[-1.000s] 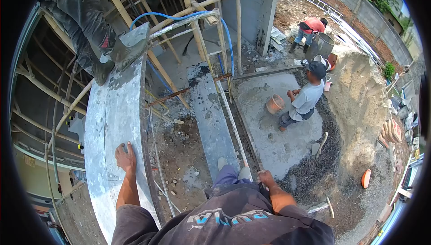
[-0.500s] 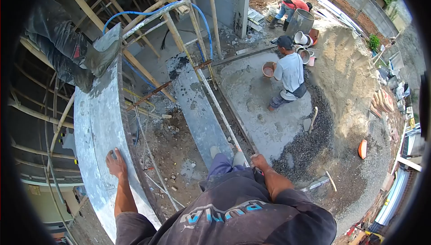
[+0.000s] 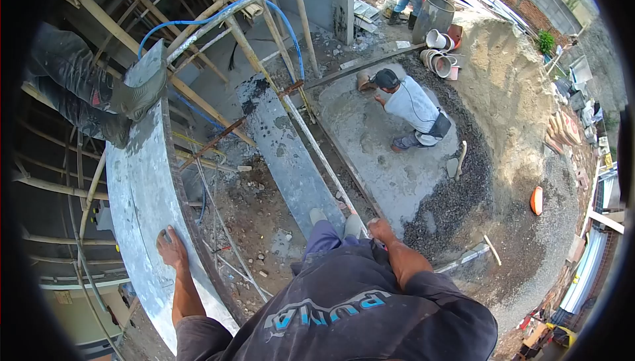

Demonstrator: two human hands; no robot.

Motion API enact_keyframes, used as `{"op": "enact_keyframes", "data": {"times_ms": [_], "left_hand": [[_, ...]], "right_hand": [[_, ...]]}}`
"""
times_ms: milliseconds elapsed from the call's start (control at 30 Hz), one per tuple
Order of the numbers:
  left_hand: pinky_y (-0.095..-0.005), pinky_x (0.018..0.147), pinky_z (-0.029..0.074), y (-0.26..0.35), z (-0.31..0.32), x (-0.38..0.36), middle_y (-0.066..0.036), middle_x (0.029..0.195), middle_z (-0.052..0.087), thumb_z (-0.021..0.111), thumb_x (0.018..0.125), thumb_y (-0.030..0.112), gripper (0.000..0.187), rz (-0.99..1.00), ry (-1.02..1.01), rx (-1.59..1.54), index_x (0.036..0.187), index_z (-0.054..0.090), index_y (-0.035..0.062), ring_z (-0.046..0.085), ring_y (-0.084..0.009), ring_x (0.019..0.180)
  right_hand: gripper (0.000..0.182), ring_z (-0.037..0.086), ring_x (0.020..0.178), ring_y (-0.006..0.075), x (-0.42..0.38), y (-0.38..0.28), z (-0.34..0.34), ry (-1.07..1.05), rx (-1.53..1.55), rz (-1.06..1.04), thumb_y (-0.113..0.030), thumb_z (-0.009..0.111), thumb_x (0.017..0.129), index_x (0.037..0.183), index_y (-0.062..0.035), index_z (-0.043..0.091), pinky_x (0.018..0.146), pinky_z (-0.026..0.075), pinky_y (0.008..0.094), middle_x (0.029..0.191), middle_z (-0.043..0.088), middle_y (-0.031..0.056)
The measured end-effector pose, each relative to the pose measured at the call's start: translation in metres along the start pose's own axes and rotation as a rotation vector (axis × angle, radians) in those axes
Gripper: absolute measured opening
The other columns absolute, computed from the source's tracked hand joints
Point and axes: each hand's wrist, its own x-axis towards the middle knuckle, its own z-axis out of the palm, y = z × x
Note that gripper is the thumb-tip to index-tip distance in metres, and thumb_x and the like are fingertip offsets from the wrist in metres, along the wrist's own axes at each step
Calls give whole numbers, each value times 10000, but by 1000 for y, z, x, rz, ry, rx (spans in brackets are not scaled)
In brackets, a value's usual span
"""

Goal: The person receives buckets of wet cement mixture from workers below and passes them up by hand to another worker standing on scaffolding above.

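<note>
My left hand [image 3: 173, 248] lies on the long grey metal-faced platform [image 3: 149, 182], its fingers apart and resting on the surface. My right hand [image 3: 381, 230] is closed in a fist beside the near end of a worn, pale scaffold pole [image 3: 324, 157]. What its fingers wrap round is hidden. Below me, my feet stand on a narrower grey plank [image 3: 288, 146] spotted with dried cement. Another person's cement-caked boots [image 3: 142, 96] stand on the far end of the platform.
A co-worker in a pale shirt [image 3: 413, 104] crouches on a wet concrete slab [image 3: 370, 156], near a bucket. Bamboo poles [image 3: 109, 20] and a blue hose [image 3: 192, 22] cross at upper left. Gravel [image 3: 456, 209], a sand pile [image 3: 503, 96] and stacked buckets [image 3: 440, 63] lie at right.
The co-worker on the slab has bent lower and moved the bucket away from the body, down to the slab. The view has shifted slightly; my hands keep their places.
</note>
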Motion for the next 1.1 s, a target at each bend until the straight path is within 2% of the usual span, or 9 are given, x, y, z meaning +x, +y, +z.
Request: {"op": "enact_keyframes", "data": {"times_ms": [100,200,300,400,667,800,900,1000,1100], "left_hand": [[-524,966,391,2,-1,-2,-152,1322,516,473,917,582,563,7,8,4,1242,571,132,480,-356,1221],[-525,961,392,3,-2,-2,-150,1319,519,470,919,584,566,15,14,5,1242,570,130,484,-357,1214],[-525,957,394,3,-1,-2,-145,1313,522,468,920,584,564,13,16,10,1243,570,133,489,-357,1207],[-521,953,398,-1,2,-1,-140,1305,528,467,922,582,557,14,25,20,1241,572,136,493,-357,1200],[-496,950,405,-4,6,4,-143,1278,542,470,934,559,534,3,21,-31,1235,581,132,500,-358,1185],[-492,966,396,-18,12,5,-163,1267,536,489,952,495,520,138,86,-147,1258,557,81,492,-357,1183],[-488,987,382,-7,-1,-3,-186,1277,513,504,963,436,502,243,92,-248,1271,534,40,478,-358,1194],[-480,1017,357,8,-10,-5,-200,1303,485,511,965,415,509,375,102,-290,1268,517,7,450,-357,1227],[-477,1067,306,28,-10,-1,-204,1341,456,506,963,438,551,550,138,-341,1258,505,-28,407,-362,1280]], "right_hand": [[358,605,931,457,-29,-54,-17,7,-109,101,-315,514,828,894,3,665,789,473,478,921,631,279],[363,610,944,452,-63,-117,-35,43,-151,119,-314,518,834,913,12,659,809,470,476,919,634,286],[365,622,951,439,-33,-68,-17,-105,9,139,-314,519,843,918,14,659,821,471,479,915,640,284],[361,635,937,426,-14,-24,4,-44,-8,175,-316,517,851,914,8,665,814,478,475,906,651,272],[378,634,913,429,-26,-60,4,-9,-127,144,-337,487,849,870,-6,668,813,488,479,897,660,255],[390,630,932,416,-30,-75,13,-86,-121,210,-344,473,855,864,-4,664,811,492,483,935,660,244],[366,630,960,395,-5,-39,42,12,-390,-219,-330,473,851,870,-21,669,817,494,474,965,659,233],[329,626,986,387,10,-64,51,-86,-499,-21,-308,486,837,889,-46,677,824,493,467,982,656,231],[286,634,974,385,-2,-122,39,5,-207,312,-264,511,820,915,-59,686,806,499,461,975,656,232]]}}
